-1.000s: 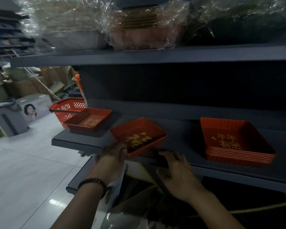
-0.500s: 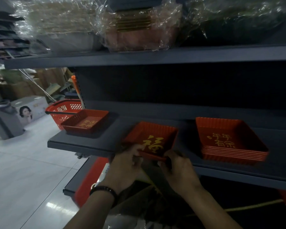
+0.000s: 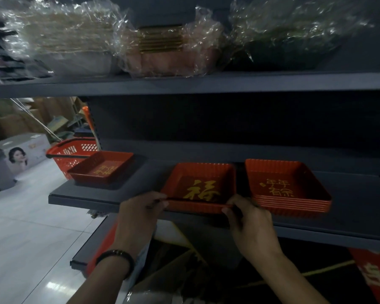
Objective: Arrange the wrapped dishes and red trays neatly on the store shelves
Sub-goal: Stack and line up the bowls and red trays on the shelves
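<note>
A red tray with a gold character (image 3: 201, 185) lies on the middle shelf (image 3: 140, 185), square to its front edge. My left hand (image 3: 138, 213) grips the tray's near left corner. My right hand (image 3: 248, 218) grips its near right corner. Right beside it stands a stack of red trays (image 3: 287, 187) with gold writing. Another red tray (image 3: 102, 167) lies at the shelf's left end. On the top shelf (image 3: 206, 84) sit plastic-wrapped dishes: a pale stack (image 3: 68, 42), a pinkish stack (image 3: 162, 49) and a dark bundle (image 3: 292, 38).
A red shopping basket (image 3: 72, 152) stands on the floor behind the shelf's left end, near a white carton (image 3: 24, 152). Below the middle shelf lie cardboard, plastic wrap and a red item (image 3: 375, 277) at the lower right. Tiled floor (image 3: 20, 238) spreads to the left.
Both hands took the tilted gold-character tray, turned it and slid it right; it now lies straight, close to the stack of trays.
</note>
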A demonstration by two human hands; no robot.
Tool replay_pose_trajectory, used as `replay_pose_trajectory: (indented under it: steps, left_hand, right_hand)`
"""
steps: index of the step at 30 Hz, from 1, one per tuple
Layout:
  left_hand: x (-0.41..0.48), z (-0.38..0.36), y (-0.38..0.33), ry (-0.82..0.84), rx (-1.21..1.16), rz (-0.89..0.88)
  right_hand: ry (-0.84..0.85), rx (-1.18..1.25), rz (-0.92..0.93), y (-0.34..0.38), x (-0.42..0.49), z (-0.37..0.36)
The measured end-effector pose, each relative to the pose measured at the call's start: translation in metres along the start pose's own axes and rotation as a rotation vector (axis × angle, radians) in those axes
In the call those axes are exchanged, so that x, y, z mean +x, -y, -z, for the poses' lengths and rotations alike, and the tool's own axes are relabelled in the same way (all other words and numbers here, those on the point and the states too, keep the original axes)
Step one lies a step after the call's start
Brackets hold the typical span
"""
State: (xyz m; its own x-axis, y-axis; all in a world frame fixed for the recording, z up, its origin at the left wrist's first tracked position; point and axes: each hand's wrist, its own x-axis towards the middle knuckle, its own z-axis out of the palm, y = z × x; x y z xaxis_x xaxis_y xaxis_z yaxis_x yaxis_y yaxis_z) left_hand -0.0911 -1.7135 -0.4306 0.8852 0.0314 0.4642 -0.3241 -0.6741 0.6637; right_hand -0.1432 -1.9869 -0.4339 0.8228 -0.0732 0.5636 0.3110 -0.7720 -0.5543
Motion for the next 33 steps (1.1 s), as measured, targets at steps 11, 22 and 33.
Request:
replay_pose_trajectory:
  steps: [11,22,33]
  left_hand:
    - [-0.006,-0.061,-0.100,-0.192,-0.329,-0.181]
    - [0.000,-0.149,-0.145,-0.084,-0.437,-0.307]
    - [0.017,-0.179,-0.132,-0.042,-0.390,-0.335]
  right_hand:
    - [-0.351,0.011,0.007,-0.036,0.000,0.089]
    - [-0.454,0.057,-0.212,-0.108,0.001,0.129]
    - [-0.384,0.034,-0.305,-0.124,0.008,0.128]
